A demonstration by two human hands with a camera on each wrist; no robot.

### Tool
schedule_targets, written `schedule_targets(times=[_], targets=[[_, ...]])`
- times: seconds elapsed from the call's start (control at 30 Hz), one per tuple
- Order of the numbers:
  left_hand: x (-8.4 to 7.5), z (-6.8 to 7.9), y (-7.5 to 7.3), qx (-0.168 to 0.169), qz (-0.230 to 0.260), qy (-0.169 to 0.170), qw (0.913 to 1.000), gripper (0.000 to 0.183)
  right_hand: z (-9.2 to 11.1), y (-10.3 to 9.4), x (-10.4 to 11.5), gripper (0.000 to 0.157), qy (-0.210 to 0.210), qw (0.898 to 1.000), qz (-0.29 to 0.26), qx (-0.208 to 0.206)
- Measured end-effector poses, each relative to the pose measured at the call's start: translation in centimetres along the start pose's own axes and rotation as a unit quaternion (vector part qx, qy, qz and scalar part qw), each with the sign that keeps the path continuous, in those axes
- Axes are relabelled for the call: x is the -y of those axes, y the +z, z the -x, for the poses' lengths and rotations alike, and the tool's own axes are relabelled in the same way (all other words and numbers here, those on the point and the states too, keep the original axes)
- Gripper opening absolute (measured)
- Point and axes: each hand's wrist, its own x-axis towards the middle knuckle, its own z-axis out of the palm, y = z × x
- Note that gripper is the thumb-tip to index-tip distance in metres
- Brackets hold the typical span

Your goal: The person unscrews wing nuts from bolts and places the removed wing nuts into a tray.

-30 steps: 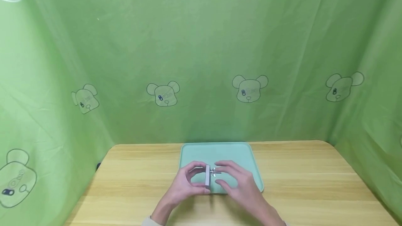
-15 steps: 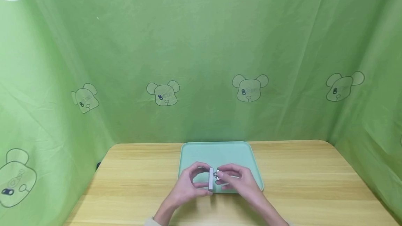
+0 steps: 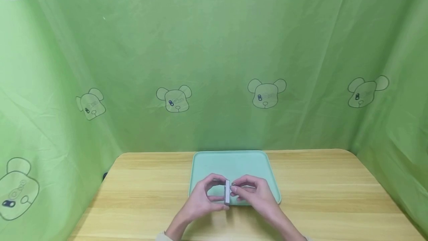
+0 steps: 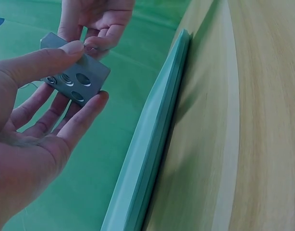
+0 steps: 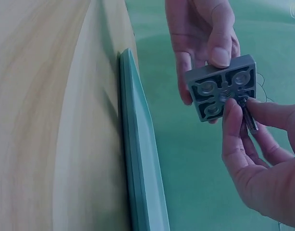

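Note:
A grey square metal block stands on edge in the air over the tray's near side. My left hand grips it by its edges, thumb on the near edge. Several round holes show on its face in the left wrist view; its recessed, ribbed face shows in the right wrist view. From that face sticks out a threaded bolt. At its base my right hand pinches a small shiny wing nut between thumb and fingertips, which mostly hide it.
Below the hands a mint-green tray lies on the wooden table. Green cloth printed with bear heads hangs at the back and on both sides.
My right hand's fingers, spread around the bolt a second ago, have come together on the wing nut near the block. The left hand and block have shifted slightly right.

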Motion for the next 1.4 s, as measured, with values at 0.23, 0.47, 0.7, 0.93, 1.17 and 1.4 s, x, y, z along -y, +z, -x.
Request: schedule_targets(times=[0.23, 0.47, 0.7, 0.93, 1.17, 1.4], targets=[[-0.1, 0.1, -0.3, 0.001, 0.019, -0.015, 0.9997, 0.068, 0.2, 0.4, -0.1, 0.010, -0.137, 0.985, 0.099, -0.028], [0.0, 0.1, -0.6, 0.007, 0.050, -0.029, 0.9983, 0.066, -0.1, 0.7, -0.7, 0.025, -0.359, 0.910, 0.200, -0.056], [-0.2, 0.2, -0.7, 0.011, 0.075, -0.040, 0.9964, 0.067, -0.7, 0.3, -1.1, 0.013, -0.536, 0.787, 0.301, -0.060], [-0.2, 0.1, -0.9, 0.028, 0.109, -0.034, 0.9930, 0.068, -0.9, 0.3, -0.4, 0.029, -0.631, 0.679, 0.366, -0.084], [-0.1, 0.1, -1.0, 0.032, 0.116, -0.032, 0.9923, 0.068, -0.8, 0.3, -0.6, 0.028, -0.621, 0.687, 0.369, -0.079], [0.1, 0.0, -1.1, 0.007, 0.079, -0.026, 0.9965, 0.069, -0.6, -0.1, -0.5, 0.031, -0.498, 0.812, 0.301, -0.046]])
